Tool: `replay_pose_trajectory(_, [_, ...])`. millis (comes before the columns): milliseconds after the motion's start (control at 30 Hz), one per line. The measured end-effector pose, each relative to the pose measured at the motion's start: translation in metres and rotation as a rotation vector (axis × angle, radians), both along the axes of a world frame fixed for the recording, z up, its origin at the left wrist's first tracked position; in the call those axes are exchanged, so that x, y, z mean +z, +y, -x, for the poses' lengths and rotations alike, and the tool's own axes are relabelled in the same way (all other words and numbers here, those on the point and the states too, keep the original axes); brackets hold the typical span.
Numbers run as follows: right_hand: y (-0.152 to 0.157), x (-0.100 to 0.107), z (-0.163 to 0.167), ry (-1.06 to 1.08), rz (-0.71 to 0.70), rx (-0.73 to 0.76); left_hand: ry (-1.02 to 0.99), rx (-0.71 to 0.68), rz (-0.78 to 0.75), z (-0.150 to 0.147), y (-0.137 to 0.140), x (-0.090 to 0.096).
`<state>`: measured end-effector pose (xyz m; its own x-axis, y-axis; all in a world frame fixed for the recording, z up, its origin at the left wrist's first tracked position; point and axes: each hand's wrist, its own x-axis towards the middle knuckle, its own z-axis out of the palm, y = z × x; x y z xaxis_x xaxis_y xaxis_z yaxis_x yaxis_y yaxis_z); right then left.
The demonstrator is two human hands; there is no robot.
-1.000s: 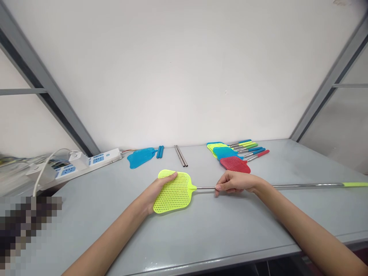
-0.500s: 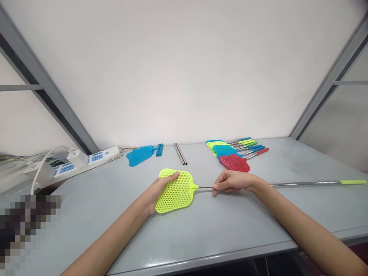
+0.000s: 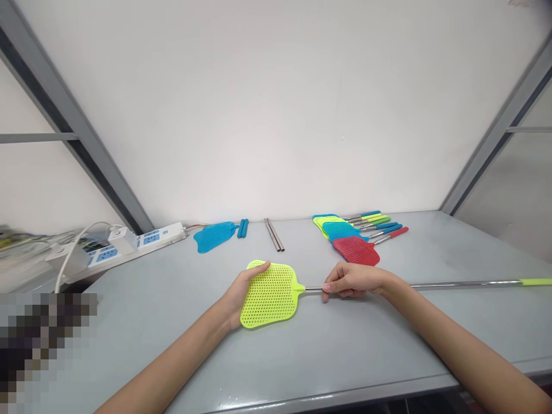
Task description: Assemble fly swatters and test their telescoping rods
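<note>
A yellow-green fly swatter (image 3: 272, 296) with a long, extended metal rod lies across the front of the grey table. My left hand (image 3: 242, 292) grips its perforated head from the left edge, thumb on top and the other fingers hidden underneath. Close to the neck, my right hand (image 3: 351, 280) is closed around the thin metal rod. The thicker rod and its yellow-green handle (image 3: 537, 282) stretch far to the right, past my right forearm.
Behind my right hand lie several fly swatters in a row, a red one (image 3: 356, 251) nearest. Two metal tubes (image 3: 274, 234), two blue handles (image 3: 242, 228) and blue swatter heads (image 3: 214, 237) lie along the wall. A white power strip (image 3: 142, 244) with cables occupies the left side of the table (image 3: 207, 368).
Both hands keep their hold on the swatter. The whole scene sits slightly lower and further right, as the camera has shifted. I see no clear change in the swatter itself.
</note>
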<state>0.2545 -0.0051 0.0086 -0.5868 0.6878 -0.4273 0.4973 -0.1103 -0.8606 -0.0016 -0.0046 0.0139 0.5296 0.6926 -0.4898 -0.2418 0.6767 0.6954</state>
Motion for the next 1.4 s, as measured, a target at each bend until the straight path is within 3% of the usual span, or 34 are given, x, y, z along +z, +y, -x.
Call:
replay_pose_trajectory(700, [-0.001,0.007,-0.003,-0.054,-0.1,0.034,-0.333,-0.142,0.085,0.002,0.004,-0.002])
replay_pose_trajectory(1400, [-0.005,0.014,-0.003,-0.04,-0.17,0.023,-0.474,-0.173,0.062,0.003,0.006,-0.002])
